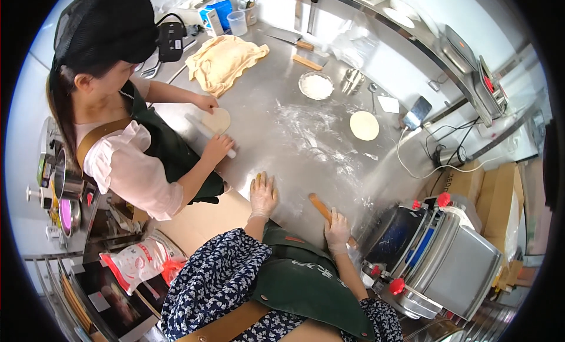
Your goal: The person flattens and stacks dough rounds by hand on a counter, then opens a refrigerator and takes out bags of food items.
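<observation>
Spanning the scene, here's the steel worktop (259, 121), a big dough sheet (226, 61) crumpled on its far left! Down to the wooden rolling pin (320, 207), slanting by the near edge, then a pale dough round (364, 125), well apart, farther right. Right hand (338, 229): curled round the pin! Left hand (263, 196): fingers extended, holding nothing. Looks like readiness to roll; rolling would call for dough beneath that pin and both hands on it.

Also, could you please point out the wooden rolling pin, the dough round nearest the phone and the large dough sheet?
Wooden rolling pin (320, 207): head view, on its bare upper end.
Dough round (364, 125): head view, centre of its top.
Large dough sheet (225, 61): head view, middle of its top.
</observation>
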The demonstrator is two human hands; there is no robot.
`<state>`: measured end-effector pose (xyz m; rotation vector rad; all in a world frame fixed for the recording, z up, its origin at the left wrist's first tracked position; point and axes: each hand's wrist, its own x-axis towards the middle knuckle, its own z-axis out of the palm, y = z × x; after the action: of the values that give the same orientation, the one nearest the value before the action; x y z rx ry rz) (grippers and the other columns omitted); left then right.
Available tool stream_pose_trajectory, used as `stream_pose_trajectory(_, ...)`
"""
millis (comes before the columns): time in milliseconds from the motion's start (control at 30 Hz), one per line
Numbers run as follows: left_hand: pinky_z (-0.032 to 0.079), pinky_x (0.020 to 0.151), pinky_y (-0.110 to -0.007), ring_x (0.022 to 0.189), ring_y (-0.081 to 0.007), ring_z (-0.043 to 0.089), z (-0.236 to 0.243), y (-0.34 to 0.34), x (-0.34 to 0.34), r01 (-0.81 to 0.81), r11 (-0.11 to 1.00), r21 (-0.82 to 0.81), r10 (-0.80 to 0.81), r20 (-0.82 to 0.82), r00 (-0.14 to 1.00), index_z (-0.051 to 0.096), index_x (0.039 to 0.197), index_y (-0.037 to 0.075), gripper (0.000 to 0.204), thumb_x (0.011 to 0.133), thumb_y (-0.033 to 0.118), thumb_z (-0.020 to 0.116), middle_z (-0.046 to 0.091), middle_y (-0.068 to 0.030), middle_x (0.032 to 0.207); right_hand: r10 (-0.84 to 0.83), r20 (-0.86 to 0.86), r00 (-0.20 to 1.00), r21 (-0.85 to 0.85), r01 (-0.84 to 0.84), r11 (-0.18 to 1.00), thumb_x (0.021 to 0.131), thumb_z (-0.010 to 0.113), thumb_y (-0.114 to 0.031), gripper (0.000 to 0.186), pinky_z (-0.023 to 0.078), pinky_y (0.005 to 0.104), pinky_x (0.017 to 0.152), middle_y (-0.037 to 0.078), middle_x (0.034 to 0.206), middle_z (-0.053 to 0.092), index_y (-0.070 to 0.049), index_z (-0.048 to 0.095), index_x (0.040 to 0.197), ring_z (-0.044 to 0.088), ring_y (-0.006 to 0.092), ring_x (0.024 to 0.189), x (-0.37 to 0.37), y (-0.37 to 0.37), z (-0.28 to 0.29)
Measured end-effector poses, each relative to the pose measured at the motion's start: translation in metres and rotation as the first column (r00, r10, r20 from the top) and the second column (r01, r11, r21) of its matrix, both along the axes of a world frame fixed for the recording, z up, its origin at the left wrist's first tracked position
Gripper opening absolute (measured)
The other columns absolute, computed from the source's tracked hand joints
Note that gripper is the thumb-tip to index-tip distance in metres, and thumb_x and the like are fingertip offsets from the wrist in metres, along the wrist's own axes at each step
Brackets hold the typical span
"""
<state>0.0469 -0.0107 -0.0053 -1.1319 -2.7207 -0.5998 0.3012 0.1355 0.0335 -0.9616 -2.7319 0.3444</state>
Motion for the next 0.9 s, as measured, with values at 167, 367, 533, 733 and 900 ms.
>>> stream_pose_trajectory(167, 0.028, 0.114, -0.052, 0.133, -0.0388, 0.04, 0.002, -0.002, 0.002, -0.006, 1.0, -0.003, 0.007, 0.016, 1.0, 0.054, 0.132, 0.008, 0.05, 0.085, 0.023, 0.058, 0.045, -0.0203, 0.142, 0.022, -0.019, 1.0, 0.1, -0.02, 0.995, 0.082, 0.068, -0.023, 0.057, 0.051, 0.0404, 0.076, 0.01, 0.101, 0.06, -0.005, 0.055, 0.134, 0.057, 0.0292, 0.088, 0.002, -0.001, -0.011)
stream_pose_trajectory(367, 0.029, 0.114, -0.053, 0.136, -0.0382, 0.039, -0.007, -0.003, -0.003, 0.034, 0.998, -0.056, -0.035, -0.019, 0.999, 0.054, 0.134, 0.009, 0.053, 0.084, 0.024, 0.062, 0.043, -0.0196, 0.145, -0.061, 0.024, 0.998, 0.254, 0.053, 0.966, 0.082, 0.066, -0.025, 0.056, 0.05, 0.0399, 0.074, 0.008, 0.099, 0.061, -0.005, 0.055, 0.133, 0.057, 0.0271, 0.086, 0.007, -0.004, -0.03)
stream_pose_trajectory(533, 0.029, 0.113, -0.053, 0.134, -0.0401, 0.039, 0.014, 0.009, 0.004, 0.048, 0.999, -0.003, -0.047, 0.006, 0.999, 0.052, 0.134, 0.007, 0.049, 0.087, 0.021, 0.058, 0.043, -0.02, 0.144, -0.066, 0.051, 0.997, 0.162, 0.057, 0.985, 0.08, 0.067, -0.027, 0.058, 0.049, 0.0381, 0.074, 0.006, 0.097, 0.06, -0.005, 0.056, 0.133, 0.057, 0.0254, 0.084, 0.009, -0.004, -0.033)
stream_pose_trajectory(733, 0.03, 0.112, -0.054, 0.132, -0.0412, 0.04, 0.022, 0.012, 0.006, 0.057, 0.998, 0.035, -0.058, 0.017, 0.998, 0.052, 0.131, 0.006, 0.044, 0.089, 0.019, 0.056, 0.046, -0.0219, 0.141, -0.058, 0.088, 0.994, 0.207, 0.039, 0.978, 0.079, 0.068, -0.027, 0.058, 0.049, 0.0368, 0.074, 0.006, 0.097, 0.059, -0.006, 0.057, 0.131, 0.058, 0.0242, 0.084, 0.004, -0.002, -0.023)
stream_pose_trajectory(900, 0.031, 0.111, -0.054, 0.13, -0.0419, 0.042, 0.018, 0.008, 0.004, 0.046, 0.999, -0.01, -0.046, -0.034, 0.998, 0.051, 0.131, 0.006, 0.045, 0.088, 0.018, 0.057, 0.046, -0.0224, 0.14, -0.042, 0.025, 0.999, 0.258, 0.034, 0.966, 0.082, 0.065, -0.03, 0.053, 0.047, 0.0359, 0.067, 0.003, 0.085, 0.055, -0.006, 0.059, 0.128, 0.056, 0.02, 0.076, 0.002, -0.001, -0.015)
